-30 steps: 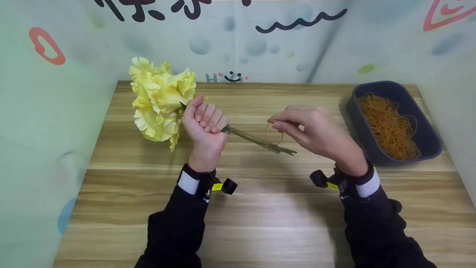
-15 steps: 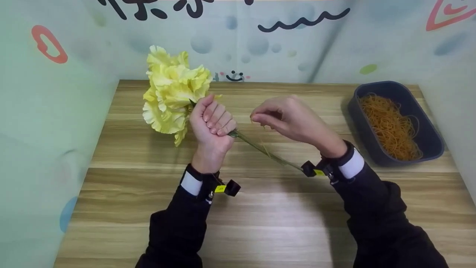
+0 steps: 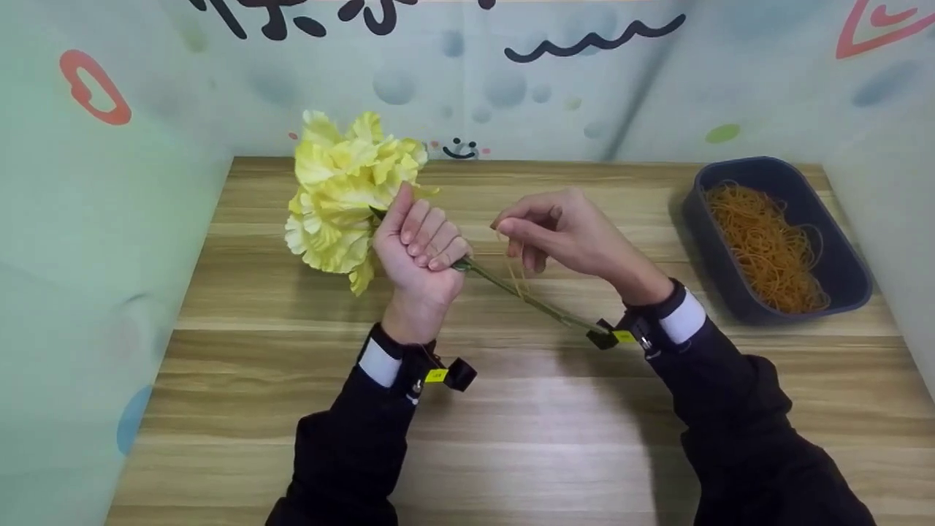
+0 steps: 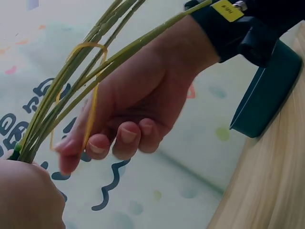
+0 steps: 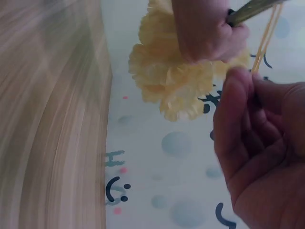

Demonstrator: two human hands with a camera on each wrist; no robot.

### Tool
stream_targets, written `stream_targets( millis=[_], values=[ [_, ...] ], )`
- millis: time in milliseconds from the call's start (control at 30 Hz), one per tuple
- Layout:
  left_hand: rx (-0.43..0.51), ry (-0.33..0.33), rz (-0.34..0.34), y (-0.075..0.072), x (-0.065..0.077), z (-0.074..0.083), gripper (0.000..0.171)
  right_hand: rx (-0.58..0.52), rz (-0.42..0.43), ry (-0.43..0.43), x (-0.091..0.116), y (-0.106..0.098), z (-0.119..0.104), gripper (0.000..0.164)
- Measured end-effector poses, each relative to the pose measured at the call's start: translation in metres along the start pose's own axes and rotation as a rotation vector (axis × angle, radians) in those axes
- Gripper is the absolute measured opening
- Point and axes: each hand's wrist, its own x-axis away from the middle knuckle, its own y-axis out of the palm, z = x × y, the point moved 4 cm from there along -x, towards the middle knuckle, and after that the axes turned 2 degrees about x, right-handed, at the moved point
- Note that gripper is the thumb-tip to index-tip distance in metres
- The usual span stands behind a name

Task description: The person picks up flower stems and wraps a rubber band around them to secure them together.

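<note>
My left hand [image 3: 422, 252] grips a bunch of yellow artificial flowers [image 3: 343, 190] by the stems [image 3: 540, 303], just below the blooms. The blooms lean to the left and the bare stem ends slant down to the right. With thumb and forefinger my right hand [image 3: 566, 230] pinches a yellow rubber band [image 4: 91, 114]. In the left wrist view the band loops over several stems and is drawn taut toward the right fingertips. Two strands of it run from the pinch up to the stems in the right wrist view.
A dark blue plastic tub [image 3: 840, 281] with many rubber bands [image 3: 763, 248] stands at the back right of the wooden table [image 3: 511, 453]. A printed backdrop [image 3: 329, 66] rises behind the table and at both sides.
My right hand has moved left and carried the rubber band from the stem ends up along the stems, where it is now stretched. The flowers have shifted slightly right.
</note>
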Motion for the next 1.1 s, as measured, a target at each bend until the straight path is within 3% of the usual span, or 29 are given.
stream_targets(
  millis=[167, 300, 400, 567, 700, 933, 1100],
  values=[
    [0.078, 0.091, -0.022, 0.006, 0.001, 0.016, 0.064, -0.021, -0.093, -0.072, 0.014, 0.008, 0.008, 0.015],
    [0.119, 0.169, -0.053, 0.011, 0.002, 0.028, 0.063, 0.023, -0.182, -0.158, 0.025, 0.031, 0.012, 0.015],
    [0.124, 0.209, -0.084, 0.014, 0.002, 0.035, 0.063, 0.087, -0.203, -0.187, 0.035, 0.05, 0.011, 0.017],
    [0.084, 0.254, -0.11, 0.015, 0.002, 0.038, 0.064, 0.175, -0.183, -0.214, 0.044, 0.071, -0.001, 0.02],
    [0.02, 0.276, -0.107, 0.012, 0.001, 0.036, 0.064, 0.197, -0.135, -0.216, 0.049, 0.076, -0.017, 0.022],
    [-0.086, 0.288, -0.1, 0.009, 0.001, 0.03, 0.062, 0.234, -0.087, -0.214, 0.059, 0.072, -0.04, 0.018],
    [-0.169, 0.232, -0.078, 0.009, 0.0, 0.023, 0.065, 0.243, -0.014, -0.27, 0.063, 0.054, -0.05, 0.012]
  ],
)
